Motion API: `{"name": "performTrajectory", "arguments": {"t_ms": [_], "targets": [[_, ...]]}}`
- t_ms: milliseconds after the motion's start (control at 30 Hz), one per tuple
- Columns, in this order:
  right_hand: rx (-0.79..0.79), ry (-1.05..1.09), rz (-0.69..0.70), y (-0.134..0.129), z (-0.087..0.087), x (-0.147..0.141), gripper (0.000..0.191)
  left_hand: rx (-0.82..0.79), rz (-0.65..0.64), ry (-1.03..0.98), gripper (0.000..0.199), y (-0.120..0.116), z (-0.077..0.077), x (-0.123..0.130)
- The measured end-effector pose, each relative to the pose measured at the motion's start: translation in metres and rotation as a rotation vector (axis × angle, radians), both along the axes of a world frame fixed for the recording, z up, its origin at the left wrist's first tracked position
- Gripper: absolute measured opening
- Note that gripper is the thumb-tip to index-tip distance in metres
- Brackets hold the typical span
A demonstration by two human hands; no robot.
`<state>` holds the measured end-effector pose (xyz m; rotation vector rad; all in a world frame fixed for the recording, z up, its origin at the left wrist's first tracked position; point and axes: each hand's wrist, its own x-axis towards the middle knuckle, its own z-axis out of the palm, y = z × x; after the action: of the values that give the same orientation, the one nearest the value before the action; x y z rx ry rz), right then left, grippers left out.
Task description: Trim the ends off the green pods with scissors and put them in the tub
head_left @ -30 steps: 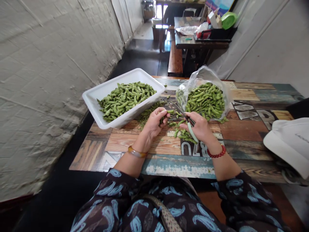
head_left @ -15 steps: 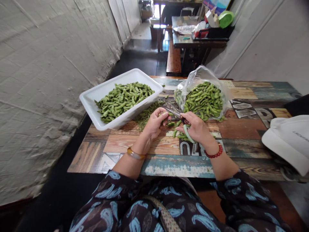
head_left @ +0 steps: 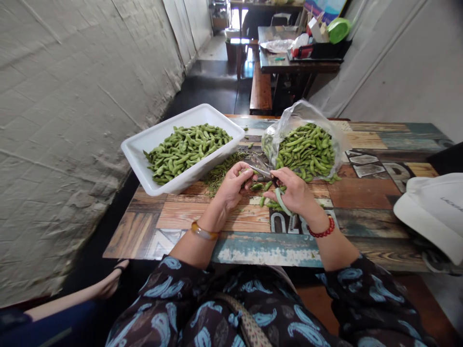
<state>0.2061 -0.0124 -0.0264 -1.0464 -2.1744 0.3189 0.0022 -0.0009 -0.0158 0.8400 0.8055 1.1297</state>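
My left hand [head_left: 233, 184] pinches a green pod [head_left: 255, 171] over the middle of the table. My right hand [head_left: 294, 190] grips scissors [head_left: 278, 188] with pale green handles, their blades pointing left at the pod. Behind my left hand lies a heap of trimmed stems [head_left: 216, 179]. A white tub [head_left: 181, 185] on the left holds many green pods [head_left: 188, 150]. Behind my right hand, a clear plastic bag [head_left: 294, 113] lies open with more pods [head_left: 307, 148] inside. A few loose pods [head_left: 267, 185] rest between and under my hands.
A white cap [head_left: 430, 202] sits at the table's right edge. At the lower left, another person's bare leg or arm [head_left: 83, 294] shows beside the table [head_left: 195, 214]. A wall runs along the left. Farther back stand a bench [head_left: 261, 89] and another table [head_left: 267, 60] with items on it.
Another person's limb and dark blue clothing have come into view at the lower left. The scissor blades look more closed near the pod. My hands have hardly moved.
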Motion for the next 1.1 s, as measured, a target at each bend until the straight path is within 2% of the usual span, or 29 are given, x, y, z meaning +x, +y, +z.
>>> {"name": "performTrajectory", "arguments": {"t_ms": [433, 667, 800, 967, 1100], "targets": [[-0.039, 0.011, 0.006, -0.001, 0.000, 0.000, 0.041, 0.013, 0.010, 0.008, 0.033, 0.000, 0.002, -0.001], [-0.114, 0.188, -0.198, 0.006, -0.002, 0.005, 0.039, -0.044, 0.087, -0.051, 0.026, 0.005, 0.006, -0.006], [-0.160, 0.222, -0.215, 0.007, 0.001, 0.006, 0.039, -0.061, 0.052, -0.076, 0.023, 0.007, 0.004, -0.009], [-0.124, 0.197, -0.190, 0.004, 0.001, 0.000, 0.040, -0.013, 0.052, 0.109, 0.030, 0.001, 0.001, -0.004], [-0.083, 0.189, -0.180, 0.004, -0.002, 0.000, 0.042, 0.117, -0.003, 0.355, 0.019, 0.000, -0.007, -0.001]]}}
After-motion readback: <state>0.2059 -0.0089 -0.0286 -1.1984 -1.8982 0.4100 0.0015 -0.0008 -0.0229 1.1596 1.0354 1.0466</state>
